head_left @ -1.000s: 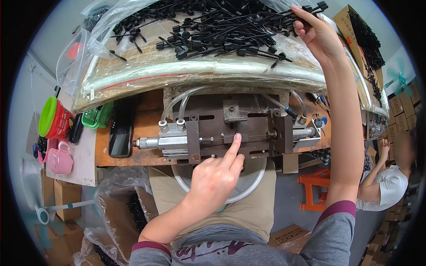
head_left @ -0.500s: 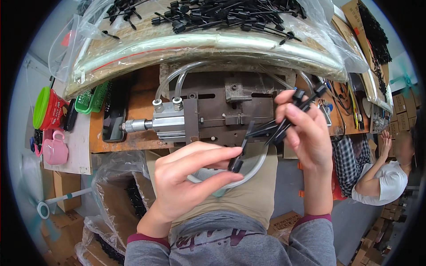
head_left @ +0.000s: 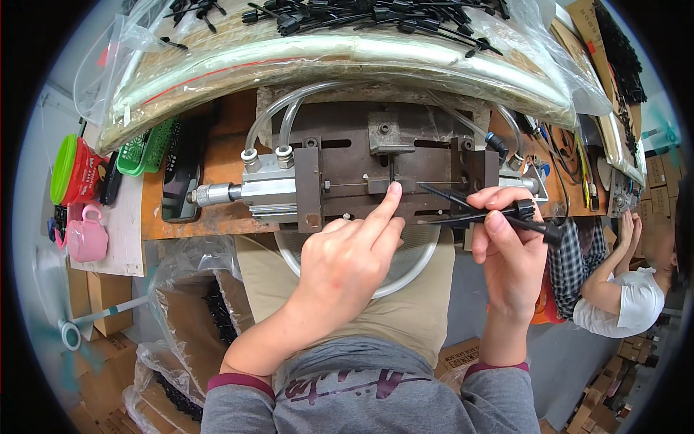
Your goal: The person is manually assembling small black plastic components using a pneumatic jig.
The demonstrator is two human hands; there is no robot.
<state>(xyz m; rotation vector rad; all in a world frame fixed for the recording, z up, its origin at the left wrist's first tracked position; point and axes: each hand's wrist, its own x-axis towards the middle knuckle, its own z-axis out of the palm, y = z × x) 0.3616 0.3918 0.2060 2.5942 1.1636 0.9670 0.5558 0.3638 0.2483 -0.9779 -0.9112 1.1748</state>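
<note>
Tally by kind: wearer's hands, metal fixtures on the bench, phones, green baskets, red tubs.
Wearer's hands (left hand, right hand): 2
Metal fixture: 1
Phone: 1
Green basket: 1
Red tub: 1
Total: 6

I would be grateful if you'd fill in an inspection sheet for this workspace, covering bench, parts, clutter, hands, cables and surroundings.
Surface: orange-brown bench, with a plastic-covered board along its far side.
Job's things: dark metal fixture carrying a silver cylinder at its left; pile of black stemmed parts on the board.
Clutter: dark phone, green basket and pink cup, all left.
Hands: left hand has its index fingertip at the fixture's small central block, contact uncertain; right hand holds several black parts.
Cables: clear tubes arch from the cylinder; loose wires lie right.
Surroundings: co-worker at right; cartons lower left.
</note>
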